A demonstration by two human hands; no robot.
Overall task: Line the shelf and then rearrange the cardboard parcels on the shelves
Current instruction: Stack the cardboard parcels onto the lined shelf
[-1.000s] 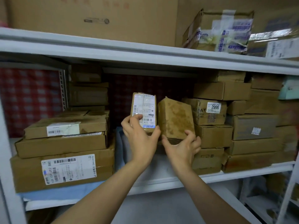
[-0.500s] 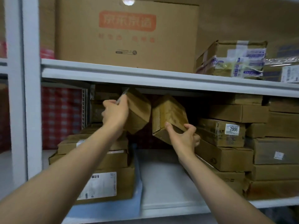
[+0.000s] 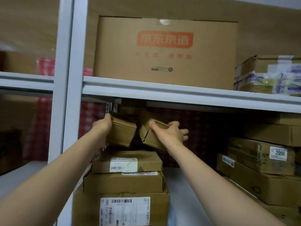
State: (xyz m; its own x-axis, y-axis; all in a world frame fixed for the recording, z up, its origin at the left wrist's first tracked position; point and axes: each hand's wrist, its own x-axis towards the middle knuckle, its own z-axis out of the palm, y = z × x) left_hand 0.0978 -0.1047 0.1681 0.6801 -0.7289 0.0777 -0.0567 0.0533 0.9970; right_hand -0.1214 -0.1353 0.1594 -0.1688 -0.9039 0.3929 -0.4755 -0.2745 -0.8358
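My left hand [image 3: 103, 123] grips a small brown cardboard parcel [image 3: 122, 132] held high in the middle shelf bay, just under the upper shelf board [image 3: 179, 92]. Beside it, my right hand [image 3: 171, 132] holds a second small parcel [image 3: 149, 128], tilted, with its corner close to the first. Both hang above a stack of three labelled parcels [image 3: 127, 162] at the left of the shelf. A pale liner [image 3: 180, 185] covers the shelf surface between the stacks.
Stacked parcels [image 3: 260, 162], one labelled 2996, fill the right of the shelf. On the upper shelf stand a big carton with orange print [image 3: 164, 51] and a taped box [image 3: 268, 74]. A white upright post [image 3: 65, 79] stands on the left.
Both hands have carried the two small parcels up and to the left, over the left stack. My view has tilted upward and moved closer.
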